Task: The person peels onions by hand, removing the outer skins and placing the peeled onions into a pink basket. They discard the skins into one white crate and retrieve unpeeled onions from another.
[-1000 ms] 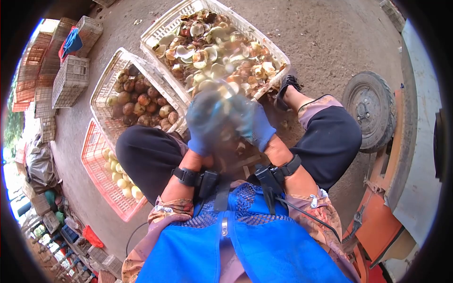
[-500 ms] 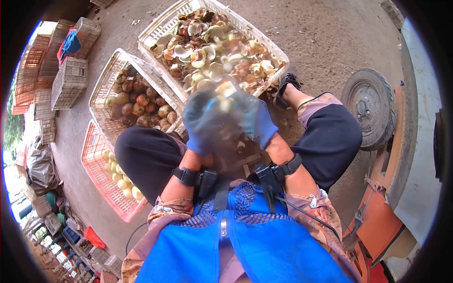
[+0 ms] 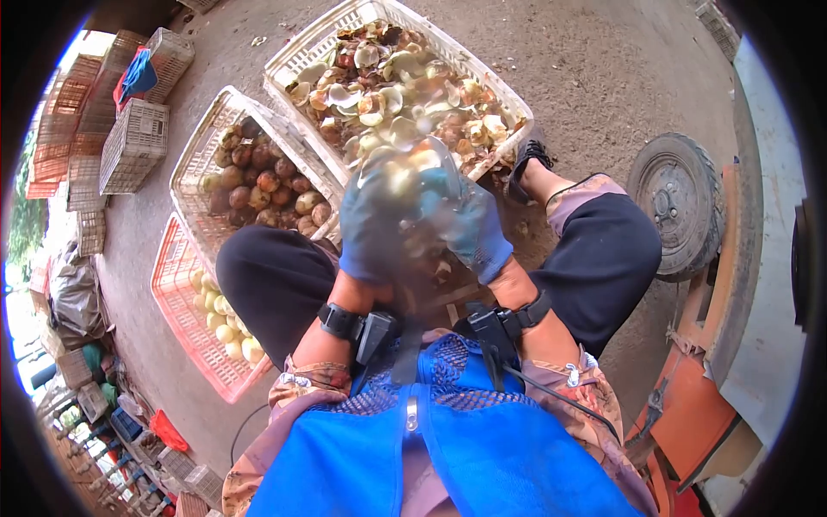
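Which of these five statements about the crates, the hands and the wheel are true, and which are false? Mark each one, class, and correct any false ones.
1. The left hand and the right hand both wear gloves. True.
2. The large whitish crate holds peelings. True.
3. The reddish crate holds dark brown rounds. False: the reddish crate holds pale rounds; the brown rounds are in the smaller whitish crate.
4. The wheel is on the person's left. False: the wheel is on the person's right.
5. Each wrist has a dark strap: one on the left, one on the right. True.
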The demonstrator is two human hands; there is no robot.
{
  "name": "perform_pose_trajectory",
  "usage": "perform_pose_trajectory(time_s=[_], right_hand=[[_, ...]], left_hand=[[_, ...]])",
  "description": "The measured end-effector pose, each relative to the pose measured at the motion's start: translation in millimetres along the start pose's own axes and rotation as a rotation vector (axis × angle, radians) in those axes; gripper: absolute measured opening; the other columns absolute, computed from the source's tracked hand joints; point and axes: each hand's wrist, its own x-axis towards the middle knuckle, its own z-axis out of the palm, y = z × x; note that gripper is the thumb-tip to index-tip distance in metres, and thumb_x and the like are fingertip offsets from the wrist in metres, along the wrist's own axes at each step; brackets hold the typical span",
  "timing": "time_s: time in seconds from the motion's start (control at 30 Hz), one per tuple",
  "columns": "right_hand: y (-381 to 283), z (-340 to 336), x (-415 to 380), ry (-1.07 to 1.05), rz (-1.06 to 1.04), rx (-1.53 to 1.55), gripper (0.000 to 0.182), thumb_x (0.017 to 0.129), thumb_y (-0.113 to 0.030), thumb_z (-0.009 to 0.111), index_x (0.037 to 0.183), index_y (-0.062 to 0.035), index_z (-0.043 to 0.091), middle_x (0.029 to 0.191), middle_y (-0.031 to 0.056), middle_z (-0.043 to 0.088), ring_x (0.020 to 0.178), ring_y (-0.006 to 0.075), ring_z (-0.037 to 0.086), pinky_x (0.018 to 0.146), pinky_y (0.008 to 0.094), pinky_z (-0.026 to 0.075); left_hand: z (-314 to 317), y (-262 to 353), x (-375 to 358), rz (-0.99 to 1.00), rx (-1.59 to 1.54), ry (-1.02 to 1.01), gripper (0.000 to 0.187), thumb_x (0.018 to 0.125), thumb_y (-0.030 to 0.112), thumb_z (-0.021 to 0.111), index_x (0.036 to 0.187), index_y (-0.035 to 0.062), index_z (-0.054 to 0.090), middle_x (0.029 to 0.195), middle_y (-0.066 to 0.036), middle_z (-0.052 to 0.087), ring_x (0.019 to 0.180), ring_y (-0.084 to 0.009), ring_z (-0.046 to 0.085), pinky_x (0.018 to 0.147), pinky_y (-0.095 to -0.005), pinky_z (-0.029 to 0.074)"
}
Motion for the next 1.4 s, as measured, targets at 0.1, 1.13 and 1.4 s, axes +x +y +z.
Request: perform_pose_trajectory(time_s=[0.1,1.13,1.4], right_hand=[[-2,3,-3,0.053,0.022,0.108,0.012,0.085,-0.011,0.059,0.095,-0.0054,0.064,0.097,0.0141,0.065,0.072,0.0316,0.063,0.062,0.0409,0.052],[-14,3,-8,-0.014,0.588,0.263,0.015,0.088,-0.015,0.061,0.099,-0.0072,0.066,0.089,0.0136,0.071,0.074,0.0306,0.068,0.070,0.0381,0.055],[1,-33,9,0.020,0.383,-0.234,0.026,0.089,-0.011,0.059,0.113,-0.0016,0.065,0.104,0.0185,0.071,0.085,0.0295,0.070,0.078,0.0398,0.055]], left_hand=[[4,1,-1,-0.182,-0.359,0.060,0.036,0.093,0.008,0.057,0.129,0.0029,0.057,0.117,-0.005,0.062,0.100,-0.0126,0.061,0.080,-0.0272,0.053],[21,-33,-17,-0.474,-0.966,-0.031,0.025,0.096,0.012,0.058,0.119,0.0042,0.060,0.112,-0.009,0.066,0.097,-0.0181,0.063,0.085,-0.0313,0.053],[5,3,-8,-0.091,-0.791,-0.169,0.051,0.076,-0.001,0.076,0.124,-0.0008,0.057,0.121,-0.012,0.062,0.114,-0.0246,0.059,0.100,-0.0357,0.047]])
